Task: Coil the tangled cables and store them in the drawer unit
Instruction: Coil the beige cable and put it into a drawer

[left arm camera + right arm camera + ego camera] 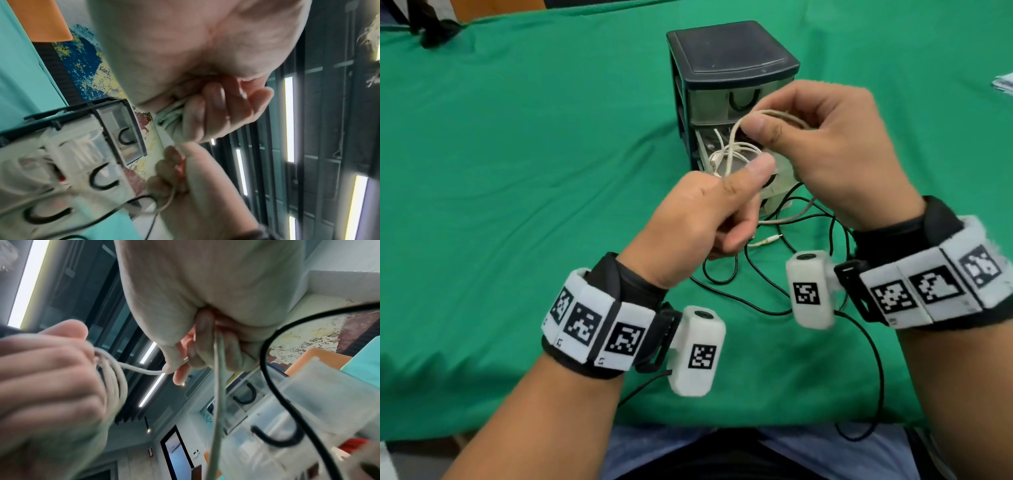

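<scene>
The black drawer unit (729, 58) stands on the green cloth, its middle drawer (786, 171) pulled out with white cable lying inside. My left hand (743, 205) is fisted with the thumb up and grips several loops of a white cable (172, 116). My right hand (760, 126) is raised in front of the unit and pinches the same white cable (734, 137) between thumb and fingers. In the right wrist view the coil (115, 378) wraps my left hand and a strand runs to my right fingers (201, 344). The cable's loose tail with a plug (767, 240) lies under the hands.
A black cable (756, 284) sprawls in loops on the cloth (517, 171) below the hands and trails off the near table edge at the right. The top drawer (726, 102) is closed. A dark object (434, 31) sits at the far left corner.
</scene>
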The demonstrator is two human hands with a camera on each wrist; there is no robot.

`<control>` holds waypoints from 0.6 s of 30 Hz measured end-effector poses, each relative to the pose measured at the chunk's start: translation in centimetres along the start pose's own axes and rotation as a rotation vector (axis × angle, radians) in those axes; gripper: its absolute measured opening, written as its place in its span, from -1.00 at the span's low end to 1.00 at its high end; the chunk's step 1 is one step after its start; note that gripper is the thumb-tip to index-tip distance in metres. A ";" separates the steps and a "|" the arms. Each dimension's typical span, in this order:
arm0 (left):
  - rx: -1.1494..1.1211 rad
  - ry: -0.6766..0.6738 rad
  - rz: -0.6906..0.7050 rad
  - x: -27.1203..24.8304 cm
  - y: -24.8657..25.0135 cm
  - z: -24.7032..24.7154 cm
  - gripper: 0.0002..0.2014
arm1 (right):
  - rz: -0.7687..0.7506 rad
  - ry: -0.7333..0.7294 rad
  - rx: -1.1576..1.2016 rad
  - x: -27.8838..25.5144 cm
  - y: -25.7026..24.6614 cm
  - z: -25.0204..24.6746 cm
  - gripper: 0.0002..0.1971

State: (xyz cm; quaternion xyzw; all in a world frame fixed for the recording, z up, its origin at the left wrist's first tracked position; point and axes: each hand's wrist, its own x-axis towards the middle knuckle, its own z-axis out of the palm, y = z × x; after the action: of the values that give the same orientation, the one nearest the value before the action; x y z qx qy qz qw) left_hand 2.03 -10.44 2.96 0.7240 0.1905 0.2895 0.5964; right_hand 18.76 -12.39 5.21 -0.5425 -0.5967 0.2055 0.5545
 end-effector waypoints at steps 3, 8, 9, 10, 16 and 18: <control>-0.144 -0.007 0.106 -0.1 1.2 0.0 -0.51 | 0.049 -0.028 -0.075 -0.4 1.1 1.1 -0.90; -0.295 0.122 0.321 0.5 3.7 -1.1 -0.57 | 0.125 -0.287 -0.218 -1.6 0.6 2.7 -0.76; -0.271 0.162 0.359 0.7 4.0 -1.4 -0.59 | 0.155 -0.323 -0.226 -1.8 0.4 2.7 -0.74; -0.243 0.203 0.386 0.8 4.1 -1.7 -0.62 | 0.175 -0.355 -0.228 -1.9 0.1 2.6 -0.73; -0.055 0.417 0.356 1.8 2.1 -2.9 -0.82 | 0.128 -0.527 -0.251 -2.5 -1.9 2.0 -0.69; 0.132 0.479 0.285 1.7 1.1 -2.7 -0.82 | 0.110 -0.568 -0.268 -2.6 -2.4 1.7 -0.67</control>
State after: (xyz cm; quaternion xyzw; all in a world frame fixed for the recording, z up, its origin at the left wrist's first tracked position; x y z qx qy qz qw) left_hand 1.52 -7.55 4.66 0.6919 0.2406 0.5201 0.4392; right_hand 15.71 -14.84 5.60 -0.5631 -0.7192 0.2978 0.2774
